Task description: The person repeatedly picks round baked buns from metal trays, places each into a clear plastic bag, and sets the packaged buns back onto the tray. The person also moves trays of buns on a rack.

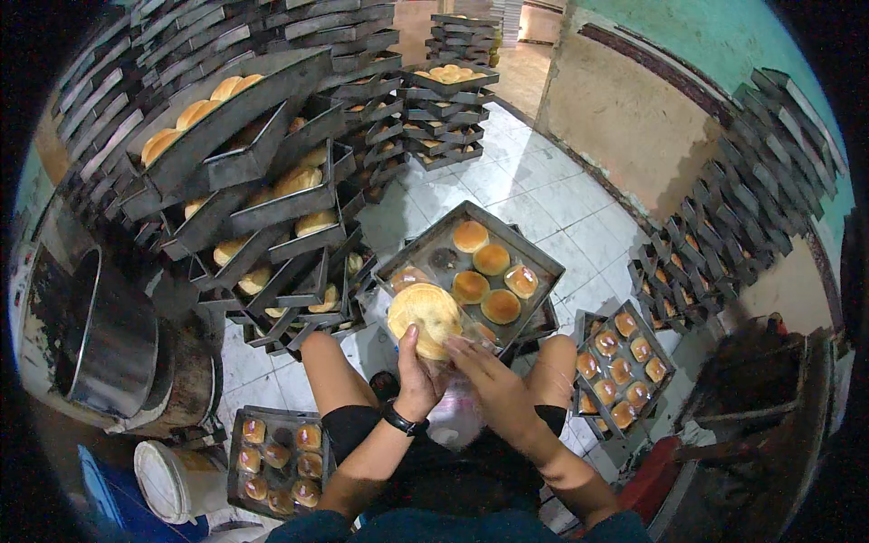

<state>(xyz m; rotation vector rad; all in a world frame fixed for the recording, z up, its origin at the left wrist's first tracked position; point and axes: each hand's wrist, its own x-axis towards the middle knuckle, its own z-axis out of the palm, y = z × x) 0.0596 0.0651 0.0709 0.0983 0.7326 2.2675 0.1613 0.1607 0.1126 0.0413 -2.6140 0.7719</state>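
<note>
A round bread bun (423, 319) is in my left hand (422, 380), its pale side up and my thumb on its edge. My right hand (485, 373) is at the bun's lower right, its fingers on a clear plastic bag by the edge; part of its grip is hidden. Beyond my hands, a dark metal baking tray (536, 261) holds several loose brown-topped buns (491, 260) and a bun in clear wrap (521, 280). More clear plastic bags (453, 414) lie on my lap, partly hidden by my wrists.
Trays of wrapped buns stand at the lower left (278, 415) and right (662, 332). Tall crossed stacks of bread trays (285, 197) rise at the left, with another stack (448, 122) farther back and more by the right wall (740, 203). A white bucket (159, 482) and a large metal pot (119, 339) stand left.
</note>
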